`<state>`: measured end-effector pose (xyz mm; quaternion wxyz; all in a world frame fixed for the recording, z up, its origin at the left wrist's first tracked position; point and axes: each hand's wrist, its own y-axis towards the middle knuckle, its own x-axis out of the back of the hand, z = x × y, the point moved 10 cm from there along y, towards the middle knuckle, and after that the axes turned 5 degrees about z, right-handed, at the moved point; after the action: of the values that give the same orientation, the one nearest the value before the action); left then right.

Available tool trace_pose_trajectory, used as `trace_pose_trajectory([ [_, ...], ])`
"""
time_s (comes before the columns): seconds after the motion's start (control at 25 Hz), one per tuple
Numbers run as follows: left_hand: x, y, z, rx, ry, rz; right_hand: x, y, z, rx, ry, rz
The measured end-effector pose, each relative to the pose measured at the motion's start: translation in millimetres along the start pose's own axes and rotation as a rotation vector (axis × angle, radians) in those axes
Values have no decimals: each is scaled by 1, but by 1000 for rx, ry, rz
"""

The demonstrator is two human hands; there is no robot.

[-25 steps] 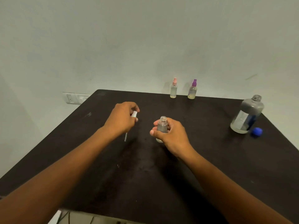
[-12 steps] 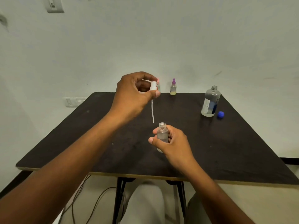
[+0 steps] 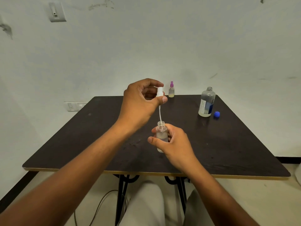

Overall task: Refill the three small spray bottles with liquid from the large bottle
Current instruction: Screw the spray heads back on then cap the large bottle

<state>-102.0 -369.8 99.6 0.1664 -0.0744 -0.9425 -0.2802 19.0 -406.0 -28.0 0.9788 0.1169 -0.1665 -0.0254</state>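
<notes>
Bottle (image 3: 161, 136) in right hand (image 3: 176, 144), some clear liq; big bottle (image 3: 206, 102) low.

Wall: we see pale, scuffed wall (image 3: 162, 38), switch plate (image 3: 57, 12) at 11 o'clock.
Table: our dark table (image 3: 81, 144) on black legs (image 3: 121, 198).
Floor: cream floor (image 3: 244, 201), cable (image 3: 97, 207) at 7 o'clock.

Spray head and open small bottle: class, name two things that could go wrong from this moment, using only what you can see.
1. The left hand pinches the spray head so its thin dip tube just reaches the neck of the small bottle gripped by the right hand; the tube could catch the rim and bend.
2. The large bottle stands uncapped, its blue cap beside it; a knock might spill it.
</notes>
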Motion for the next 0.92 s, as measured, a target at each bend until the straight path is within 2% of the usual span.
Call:
trace_pose_trajectory([
  [0.24,-14,-25,11,27,-9,39,1,4,2,8,21,-13],
  [0.56,-15,-49,19,4,32,-99,2,2,9,23,28,-12],
  [0.92,-17,-47,18,9,26,-42,7,-1,20,51,-12,-38],
])
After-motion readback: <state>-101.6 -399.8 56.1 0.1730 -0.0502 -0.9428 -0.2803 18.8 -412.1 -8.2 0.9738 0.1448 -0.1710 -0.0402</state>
